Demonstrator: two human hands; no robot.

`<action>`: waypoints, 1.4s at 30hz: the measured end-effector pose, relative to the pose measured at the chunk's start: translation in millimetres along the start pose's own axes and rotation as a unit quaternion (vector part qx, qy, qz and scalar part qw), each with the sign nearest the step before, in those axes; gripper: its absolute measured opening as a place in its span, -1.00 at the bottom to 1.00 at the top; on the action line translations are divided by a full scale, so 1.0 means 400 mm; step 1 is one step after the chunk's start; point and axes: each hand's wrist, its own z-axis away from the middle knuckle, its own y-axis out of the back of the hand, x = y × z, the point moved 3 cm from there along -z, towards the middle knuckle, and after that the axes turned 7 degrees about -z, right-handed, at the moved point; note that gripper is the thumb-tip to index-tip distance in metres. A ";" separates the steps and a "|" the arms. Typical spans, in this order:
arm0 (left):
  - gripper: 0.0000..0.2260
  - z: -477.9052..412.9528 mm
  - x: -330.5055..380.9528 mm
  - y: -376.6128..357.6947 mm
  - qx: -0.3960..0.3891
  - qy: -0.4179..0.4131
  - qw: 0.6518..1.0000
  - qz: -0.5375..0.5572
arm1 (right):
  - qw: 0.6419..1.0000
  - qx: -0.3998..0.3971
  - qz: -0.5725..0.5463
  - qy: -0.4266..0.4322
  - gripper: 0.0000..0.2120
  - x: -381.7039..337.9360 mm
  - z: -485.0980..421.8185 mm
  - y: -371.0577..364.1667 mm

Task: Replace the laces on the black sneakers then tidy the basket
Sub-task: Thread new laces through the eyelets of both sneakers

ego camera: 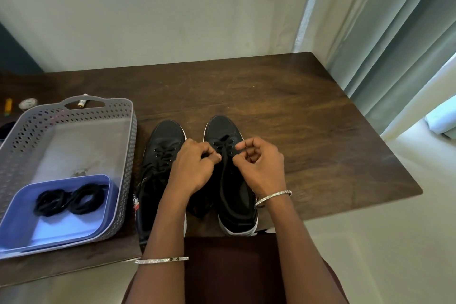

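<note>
Two black sneakers stand side by side on the wooden table, toes pointing away. The left sneaker [161,145] is laced. Over the right sneaker [223,131] both hands work at its black lace [225,142]. My left hand [191,170] pinches the lace near the upper eyelets with curled fingers. My right hand [259,168] has its fingers curled at the lace's other side, pinching it. The grey basket [123,155] sits to the left of the shoes. In it a blue tray [22,219] holds coiled black laces [70,198].
The dark wooden table [296,111] stretches to the right and behind the shoes, its right edge near a curtain [394,44]. Small items lie behind the basket: a white tube [82,101], a pale round object [27,103] and a yellow piece [8,105].
</note>
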 end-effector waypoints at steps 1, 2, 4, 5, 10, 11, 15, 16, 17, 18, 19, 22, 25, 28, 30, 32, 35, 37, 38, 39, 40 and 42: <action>-0.78 -0.001 0.000 -0.003 -0.005 0.022 0.999 0.030 | 1.000 -0.002 0.004 0.009 -0.82 -0.002 0.001 0.000; -0.77 0.000 0.002 -0.006 -0.014 0.050 0.996 0.068 | 1.000 -0.008 0.008 0.019 -0.80 -0.003 0.000 0.000; -0.74 0.010 0.008 -0.013 -0.046 0.110 0.980 0.159 | 0.998 -0.040 0.016 0.046 -0.74 -0.005 0.000 -0.003; -0.74 0.013 0.010 -0.018 -0.062 0.136 0.968 0.203 | 0.996 -0.062 0.024 0.063 -0.70 -0.006 -0.001 -0.005; -0.73 0.025 0.018 -0.019 -0.091 0.184 0.926 0.316 | 0.989 -0.078 0.079 0.096 -0.70 0.003 -0.005 -0.013; -0.73 0.026 0.018 -0.019 -0.088 0.181 0.923 0.327 | 0.990 -0.070 0.080 0.094 -0.71 0.003 -0.007 -0.012; -0.73 0.034 0.021 -0.017 -0.075 0.169 0.918 0.351 | 0.991 -0.058 0.081 0.086 -0.74 0.005 -0.010 -0.015; -0.72 0.034 0.021 -0.015 -0.075 0.161 0.923 0.341 | 0.992 -0.055 0.078 0.082 -0.75 0.006 -0.011 -0.015; -0.72 0.035 0.023 -0.010 -0.071 0.150 0.933 0.319 | 0.993 -0.051 0.075 0.078 -0.76 0.007 -0.011 -0.016; -0.70 0.035 0.022 -0.002 -0.062 0.133 0.949 0.280 | 0.993 -0.048 0.074 0.075 -0.77 0.008 -0.010 -0.015; -0.68 0.034 0.022 0.011 -0.047 0.111 0.967 0.223 | 0.994 -0.046 0.073 0.073 -0.78 0.009 -0.009 -0.014; -0.63 0.031 0.023 0.060 -0.044 0.029 0.998 0.029 | 0.995 -0.045 0.068 0.064 -0.81 0.006 -0.008 -0.012; -0.56 0.038 0.015 0.077 -0.076 0.028 0.990 -0.111 | 0.998 -0.032 0.040 0.040 -0.86 0.002 -0.007 -0.008; -0.61 0.035 0.009 0.067 0.021 0.035 0.988 -0.149 | 1.000 -0.014 -0.001 0.013 -0.88 0.001 -0.007 -0.007; -0.76 0.025 0.008 0.050 0.078 0.016 0.988 -0.136 | 1.000 -0.013 -0.009 0.008 -0.87 0.000 -0.007 -0.009; -0.92 0.015 0.009 0.030 0.074 -0.010 0.989 -0.126 | 1.000 -0.009 -0.017 0.005 -0.86 0.003 -0.008 -0.011; -0.94 0.007 0.005 0.017 0.070 -0.017 0.991 -0.116 | 0.997 0.022 -0.072 -0.010 -0.84 0.015 -0.016 -0.012; -0.93 0.003 0.005 0.016 0.069 -0.023 0.991 -0.110 | 0.994 0.040 -0.102 -0.016 -0.85 0.020 -0.019 -0.011; -0.90 0.000 0.003 0.013 0.061 -0.023 0.992 -0.106 | 0.993 0.042 -0.109 -0.017 -0.87 0.021 -0.021 -0.011; -0.87 0.000 0.001 0.012 0.054 -0.018 0.994 -0.098 | 0.993 0.037 -0.114 -0.017 -0.87 0.020 -0.021 -0.013; -0.85 -0.002 -0.001 0.011 0.052 -0.013 0.996 -0.075 | 0.993 0.028 -0.117 -0.013 -0.88 0.019 -0.021 -0.016; -0.87 -0.004 -0.006 0.011 0.051 0.000 0.998 0.044 | 0.994 -0.004 -0.109 0.006 -0.88 0.015 -0.021 -0.024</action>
